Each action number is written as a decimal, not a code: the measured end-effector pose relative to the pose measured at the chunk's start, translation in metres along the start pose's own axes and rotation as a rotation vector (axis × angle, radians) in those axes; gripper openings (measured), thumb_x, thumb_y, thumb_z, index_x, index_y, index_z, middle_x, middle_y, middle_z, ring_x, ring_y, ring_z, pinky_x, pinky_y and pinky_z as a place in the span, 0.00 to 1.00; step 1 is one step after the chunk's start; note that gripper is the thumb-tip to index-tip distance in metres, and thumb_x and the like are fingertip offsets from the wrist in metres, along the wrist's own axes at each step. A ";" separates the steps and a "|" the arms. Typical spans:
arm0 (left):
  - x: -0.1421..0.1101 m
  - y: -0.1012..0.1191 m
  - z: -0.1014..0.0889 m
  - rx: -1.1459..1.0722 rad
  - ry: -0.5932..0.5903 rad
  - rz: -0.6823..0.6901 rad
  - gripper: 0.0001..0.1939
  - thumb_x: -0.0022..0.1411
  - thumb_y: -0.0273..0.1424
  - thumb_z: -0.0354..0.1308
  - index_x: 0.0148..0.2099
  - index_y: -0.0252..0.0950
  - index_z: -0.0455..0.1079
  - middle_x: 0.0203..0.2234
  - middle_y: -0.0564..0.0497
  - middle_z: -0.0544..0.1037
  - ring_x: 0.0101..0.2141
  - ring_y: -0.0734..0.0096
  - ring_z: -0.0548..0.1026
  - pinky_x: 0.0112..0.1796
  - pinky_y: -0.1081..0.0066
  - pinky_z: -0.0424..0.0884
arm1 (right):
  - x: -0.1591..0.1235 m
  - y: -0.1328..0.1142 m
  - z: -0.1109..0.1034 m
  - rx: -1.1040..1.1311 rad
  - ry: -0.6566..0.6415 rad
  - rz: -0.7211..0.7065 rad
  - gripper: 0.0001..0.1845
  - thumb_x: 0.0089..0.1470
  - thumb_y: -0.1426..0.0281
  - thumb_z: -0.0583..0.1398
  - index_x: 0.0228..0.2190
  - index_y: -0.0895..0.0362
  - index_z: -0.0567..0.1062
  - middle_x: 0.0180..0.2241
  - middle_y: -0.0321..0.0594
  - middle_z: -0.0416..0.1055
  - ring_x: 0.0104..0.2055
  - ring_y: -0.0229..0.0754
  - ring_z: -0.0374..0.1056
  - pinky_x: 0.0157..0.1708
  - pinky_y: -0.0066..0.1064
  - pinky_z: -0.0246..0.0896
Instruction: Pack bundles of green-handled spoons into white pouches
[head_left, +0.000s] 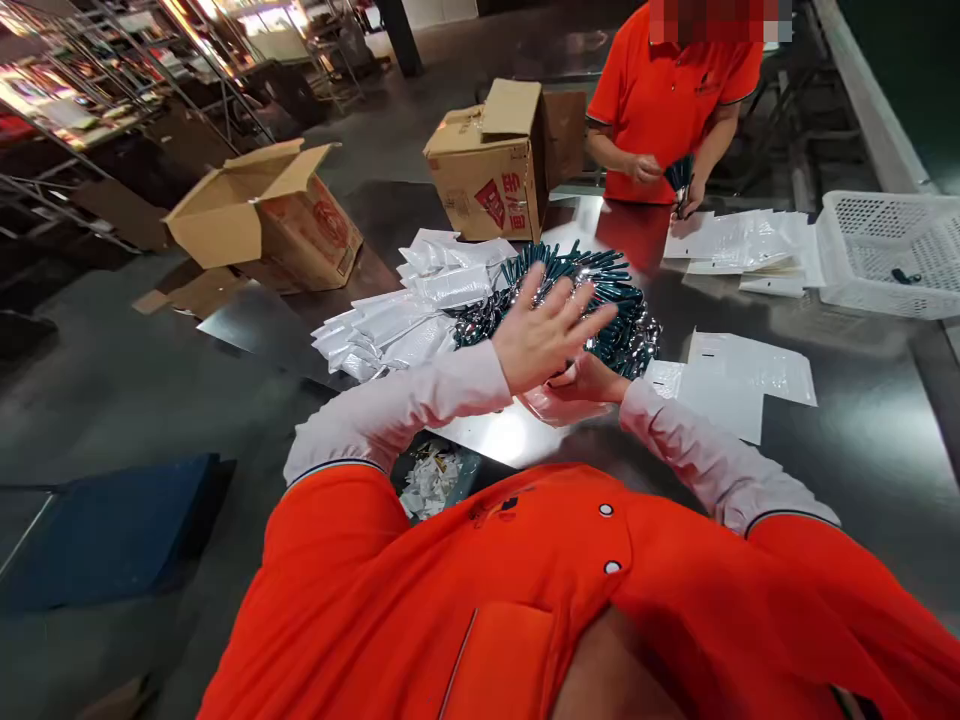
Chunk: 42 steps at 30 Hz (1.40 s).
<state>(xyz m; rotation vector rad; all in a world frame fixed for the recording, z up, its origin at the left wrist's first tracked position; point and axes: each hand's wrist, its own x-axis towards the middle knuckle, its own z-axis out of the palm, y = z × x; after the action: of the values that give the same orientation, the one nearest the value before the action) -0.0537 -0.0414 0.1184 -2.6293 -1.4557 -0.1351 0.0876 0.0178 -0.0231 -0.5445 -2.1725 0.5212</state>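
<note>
My left hand point(546, 332) is raised over the table with its fingers spread, and nothing shows in its grasp. Just below it, my right hand point(592, 380) is closed at the edge of a pinkish, see-through plastic bag point(561, 408); its fingertips are partly hidden. Behind both hands lies a heap of utensils point(611, 285) with dark green handles and shiny metal parts, whose exact kind I cannot make out. White padded mailers point(409, 325) are piled to the left of the heap. To the right, flat white mailers point(739, 385) lie near my right forearm.
Across the table, a co-worker in an orange shirt point(675, 110) holds several green-handled utensils point(680, 178). More white mailers point(750, 240) and a white perforated basket point(862, 292) stand at right. Open cardboard boxes point(281, 225) point(480, 180) are at back left. Below, a bin contains white scraps point(433, 480).
</note>
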 end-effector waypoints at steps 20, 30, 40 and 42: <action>-0.048 -0.009 0.156 -0.790 -0.613 -0.176 0.43 0.49 0.23 0.68 0.68 0.30 0.62 0.38 0.48 0.84 0.38 0.65 0.82 0.42 0.74 0.74 | -0.126 -0.006 0.022 0.683 -0.163 0.892 0.28 0.39 0.52 0.72 0.40 0.56 0.83 0.43 0.44 0.82 0.47 0.54 0.76 0.51 0.46 0.70; -0.055 -0.017 0.196 -1.133 -0.534 -0.579 0.08 0.46 0.16 0.64 0.30 0.31 0.77 0.21 0.54 0.79 0.27 0.74 0.78 0.34 0.76 0.73 | -0.174 0.016 0.029 0.796 -0.202 1.082 0.25 0.48 0.61 0.67 0.49 0.54 0.81 0.52 0.48 0.78 0.55 0.53 0.74 0.55 0.48 0.71; -0.064 -0.035 0.193 -1.313 -0.480 -0.815 0.11 0.44 0.14 0.65 0.32 0.30 0.77 0.19 0.56 0.77 0.22 0.76 0.74 0.27 0.78 0.69 | -0.175 0.030 0.069 0.796 -0.304 1.132 0.36 0.41 0.74 0.67 0.56 0.58 0.75 0.60 0.54 0.71 0.53 0.51 0.75 0.57 0.46 0.69; -0.062 -0.041 0.185 -1.421 -0.417 -0.882 0.12 0.44 0.15 0.66 0.34 0.30 0.77 0.18 0.55 0.76 0.21 0.76 0.74 0.26 0.77 0.69 | -0.163 0.028 0.067 0.800 -0.254 1.074 0.33 0.39 0.71 0.69 0.51 0.59 0.78 0.56 0.51 0.75 0.53 0.51 0.75 0.58 0.44 0.67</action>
<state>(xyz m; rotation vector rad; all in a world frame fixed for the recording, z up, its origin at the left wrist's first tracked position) -0.1185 -0.0424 -0.0697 -2.4110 -3.5725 -1.1049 0.1333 -0.0602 -0.1772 -1.1793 -1.4971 1.9855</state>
